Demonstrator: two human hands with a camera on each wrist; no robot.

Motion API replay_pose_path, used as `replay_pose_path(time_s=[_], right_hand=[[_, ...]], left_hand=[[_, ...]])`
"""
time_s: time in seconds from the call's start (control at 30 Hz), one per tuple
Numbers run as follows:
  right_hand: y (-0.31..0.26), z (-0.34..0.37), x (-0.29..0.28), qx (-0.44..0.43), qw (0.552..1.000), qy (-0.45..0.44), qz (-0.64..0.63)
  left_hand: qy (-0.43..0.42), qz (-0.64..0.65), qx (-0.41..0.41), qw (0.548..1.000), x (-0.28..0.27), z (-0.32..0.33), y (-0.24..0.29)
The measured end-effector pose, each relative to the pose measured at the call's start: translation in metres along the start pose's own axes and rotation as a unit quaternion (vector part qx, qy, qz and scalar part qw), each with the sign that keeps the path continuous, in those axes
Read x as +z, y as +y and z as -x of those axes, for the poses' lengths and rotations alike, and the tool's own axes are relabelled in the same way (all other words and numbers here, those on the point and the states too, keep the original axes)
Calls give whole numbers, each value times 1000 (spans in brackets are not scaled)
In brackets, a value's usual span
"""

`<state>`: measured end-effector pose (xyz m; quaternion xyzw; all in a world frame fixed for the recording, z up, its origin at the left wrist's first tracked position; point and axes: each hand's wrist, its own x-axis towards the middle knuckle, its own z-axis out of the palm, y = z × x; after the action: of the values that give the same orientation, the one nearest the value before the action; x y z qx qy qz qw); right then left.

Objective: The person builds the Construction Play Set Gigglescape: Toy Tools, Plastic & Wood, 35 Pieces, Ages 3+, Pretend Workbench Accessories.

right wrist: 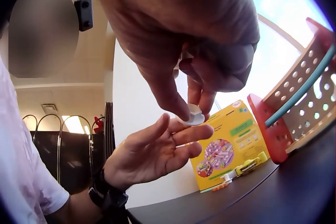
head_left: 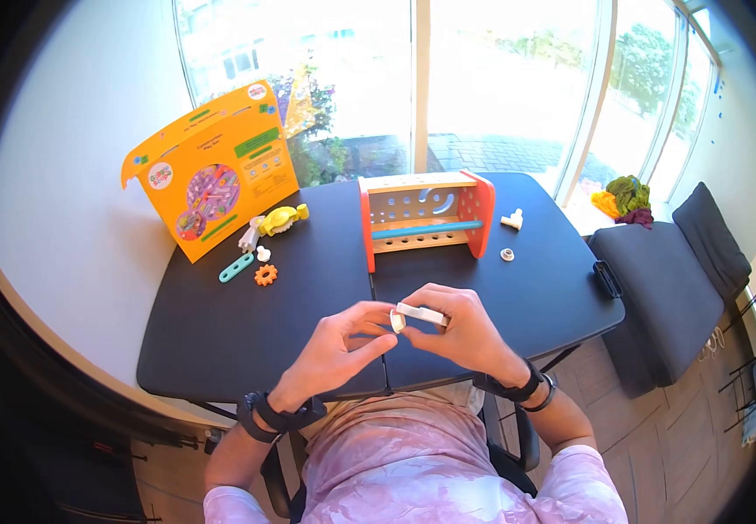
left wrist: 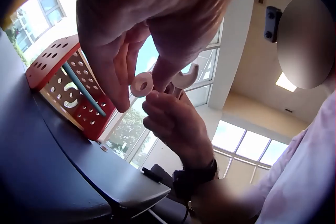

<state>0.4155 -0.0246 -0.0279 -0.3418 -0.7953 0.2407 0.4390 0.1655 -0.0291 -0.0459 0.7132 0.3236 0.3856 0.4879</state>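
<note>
Beyond and left of the left hand, yellow printed box (head_left: 229,148) stands upright on the dark surface (head_left: 325,253). In front of it, nearer the left hand, teal strip with holes (head_left: 236,268), small white piece (head_left: 262,253), orange gear (head_left: 265,275), then yellow item (head_left: 282,220) behind them. Left hand (head_left: 338,341) is raised above the near part of the surface, fingers extended and relaxed, thumb apart, gripping nothing; can't tell if its fingertips touch the white round piece (head_left: 398,321). That piece is between the two hands, pinched in the right hand's fingertips; hole through it visible from the left wrist. White wrench (head_left: 421,313) just right of it, held in the right hand too, forked end sticking out in the left wrist view. Right hand (head_left: 461,327) has fingers curled round both. Past the hands, toy workbench (head_left: 430,214) with red ends, blue rod across. Beyond the right hand, to its right: small round part (head_left: 507,254) and cream bolt-like part (head_left: 512,219), near each other. Farther right, black object (head_left: 607,279) at the surface edge, crumpled cloths (head_left: 627,201), dark grey seat (head_left: 666,288).
</note>
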Motion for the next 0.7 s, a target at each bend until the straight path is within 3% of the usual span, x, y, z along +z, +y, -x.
replay_pose_path(time_s=[0.1, 0.3, 0.4, 0.53, 0.7], right_hand=[[-17, -1, -1, 48, 999, -21, -8], [-19, 1, -5, 38, 999, -21, 22], [-16, 4, 0, 49, 997, 30, -42], [4, 16, 11, 91, 982, 0, -166], [3, 16, 13, 71, 991, -79, -79]], left_hand=[[20, 18, -1, 1000, 5, 1, -1], [49, 85, 17, 995, 4, 5, -1], [83, 98, 20, 992, -1, 7, -5], [126, 55, 50, 989, -6, 7, -6], [171, -4, 98, 980, -7, 7, -11]])
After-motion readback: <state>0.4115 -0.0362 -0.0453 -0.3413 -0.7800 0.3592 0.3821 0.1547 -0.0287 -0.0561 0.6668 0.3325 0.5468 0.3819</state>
